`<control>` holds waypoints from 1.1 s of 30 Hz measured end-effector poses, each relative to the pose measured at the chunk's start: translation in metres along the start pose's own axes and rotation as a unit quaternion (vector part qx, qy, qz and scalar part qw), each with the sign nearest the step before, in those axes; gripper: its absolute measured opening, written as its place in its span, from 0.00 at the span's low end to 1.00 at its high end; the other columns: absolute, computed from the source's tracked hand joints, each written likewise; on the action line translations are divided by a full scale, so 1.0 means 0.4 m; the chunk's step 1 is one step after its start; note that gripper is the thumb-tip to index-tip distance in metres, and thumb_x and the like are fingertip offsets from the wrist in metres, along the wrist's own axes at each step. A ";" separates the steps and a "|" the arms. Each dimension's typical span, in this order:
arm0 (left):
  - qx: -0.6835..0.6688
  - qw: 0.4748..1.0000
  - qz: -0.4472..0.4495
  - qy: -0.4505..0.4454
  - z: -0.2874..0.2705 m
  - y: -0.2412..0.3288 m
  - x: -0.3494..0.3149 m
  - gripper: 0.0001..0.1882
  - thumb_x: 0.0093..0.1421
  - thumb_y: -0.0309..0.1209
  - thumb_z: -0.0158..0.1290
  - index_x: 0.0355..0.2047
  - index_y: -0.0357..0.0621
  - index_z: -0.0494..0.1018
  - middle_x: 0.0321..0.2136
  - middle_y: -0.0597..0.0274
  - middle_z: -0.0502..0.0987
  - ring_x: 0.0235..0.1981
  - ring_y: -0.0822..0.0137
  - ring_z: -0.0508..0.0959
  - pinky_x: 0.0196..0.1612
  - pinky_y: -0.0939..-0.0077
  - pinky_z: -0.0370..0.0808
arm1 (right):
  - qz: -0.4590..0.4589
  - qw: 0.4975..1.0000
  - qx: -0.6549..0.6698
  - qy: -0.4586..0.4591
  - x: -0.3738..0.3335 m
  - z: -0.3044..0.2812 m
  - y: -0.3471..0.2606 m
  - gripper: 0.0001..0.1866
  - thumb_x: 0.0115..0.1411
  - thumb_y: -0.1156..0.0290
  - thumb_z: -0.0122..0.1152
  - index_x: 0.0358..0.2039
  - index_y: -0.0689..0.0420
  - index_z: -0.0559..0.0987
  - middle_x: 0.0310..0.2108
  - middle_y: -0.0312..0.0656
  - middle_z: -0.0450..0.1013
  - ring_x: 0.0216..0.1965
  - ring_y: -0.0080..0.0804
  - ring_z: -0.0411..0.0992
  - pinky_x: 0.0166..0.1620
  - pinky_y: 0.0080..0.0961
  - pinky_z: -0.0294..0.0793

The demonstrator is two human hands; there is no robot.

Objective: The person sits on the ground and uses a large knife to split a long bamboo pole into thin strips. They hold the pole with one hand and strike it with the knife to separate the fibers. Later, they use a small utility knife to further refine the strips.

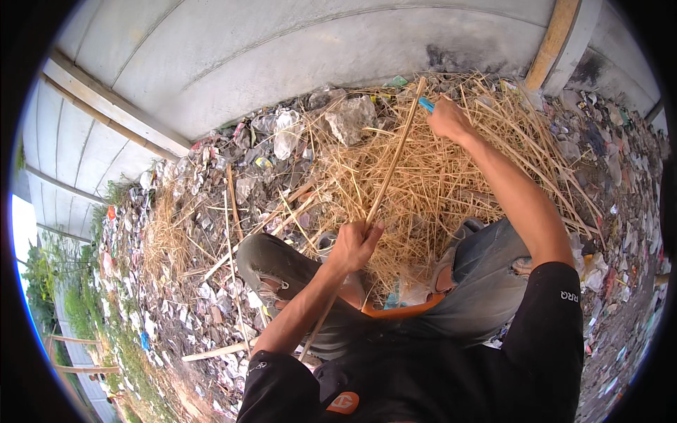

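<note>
My left hand (355,245) is closed round a long, thin bamboo strip (396,154). The strip slants up and away past my hand, and its lower part runs back under my left forearm. My right hand (449,120) is a closed fist beside the strip's far end, gripping a small blue-handled tool (426,104). Only the tool's blue end shows, so its blade, if any, cannot be made out. Below both hands spreads a heap of straw-coloured shavings (430,176), lying between and beyond my bent knees.
Longer bamboo strips (546,151) lie at the heap's right. More sticks (233,204) lie left of my knee. Litter (190,282) covers the ground. A grey panel wall (338,49) with a wooden post (553,46) stands ahead. An orange seat edge (402,310) shows between my legs.
</note>
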State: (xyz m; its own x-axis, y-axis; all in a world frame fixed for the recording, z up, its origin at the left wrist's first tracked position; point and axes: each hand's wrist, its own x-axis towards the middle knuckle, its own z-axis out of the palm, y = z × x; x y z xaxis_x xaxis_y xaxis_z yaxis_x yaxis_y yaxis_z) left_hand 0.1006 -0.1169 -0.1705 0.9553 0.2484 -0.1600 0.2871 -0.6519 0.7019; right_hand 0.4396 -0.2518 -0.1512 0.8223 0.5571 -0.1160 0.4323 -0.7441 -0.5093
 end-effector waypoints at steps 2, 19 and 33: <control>-0.034 0.999 -0.007 -0.002 -0.008 0.020 -0.001 0.30 0.69 0.49 0.46 0.23 0.30 0.70 0.18 0.43 0.69 0.21 0.48 0.69 0.30 0.54 0.66 | 0.048 0.998 -0.031 0.018 0.016 -0.053 0.036 0.12 0.62 0.72 0.52 0.22 0.61 0.74 0.14 0.33 0.62 0.12 0.22 0.55 0.14 0.27 0.53; -0.268 0.959 -0.090 -0.026 -0.077 -0.014 -0.056 0.28 0.73 0.48 0.35 0.21 0.42 0.64 0.15 0.71 0.61 0.18 0.74 0.61 0.23 0.73 0.58 | 0.132 0.975 -0.077 0.159 0.054 -0.187 0.170 0.15 0.60 0.66 0.57 0.24 0.66 0.79 0.18 0.46 0.75 0.18 0.38 0.73 0.24 0.38 0.70; -0.277 0.956 -0.062 0.070 -0.087 -0.053 -0.019 0.24 0.73 0.45 0.39 0.22 0.45 0.65 0.15 0.75 0.59 0.17 0.79 0.59 0.20 0.79 0.56 | -0.181 0.965 -0.060 -0.181 -0.293 0.097 -0.228 0.11 0.55 0.76 0.55 0.17 0.65 0.74 0.10 0.39 0.65 0.09 0.27 0.59 0.13 0.32 0.59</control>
State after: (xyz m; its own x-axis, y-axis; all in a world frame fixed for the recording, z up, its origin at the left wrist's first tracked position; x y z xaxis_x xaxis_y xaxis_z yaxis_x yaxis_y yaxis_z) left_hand 0.0848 -0.0799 -0.1602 0.8867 0.4179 -0.1978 0.2788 -0.1420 0.9498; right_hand 0.2894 -0.2350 -0.1243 0.4355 0.8648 -0.2499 0.7246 -0.5015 -0.4727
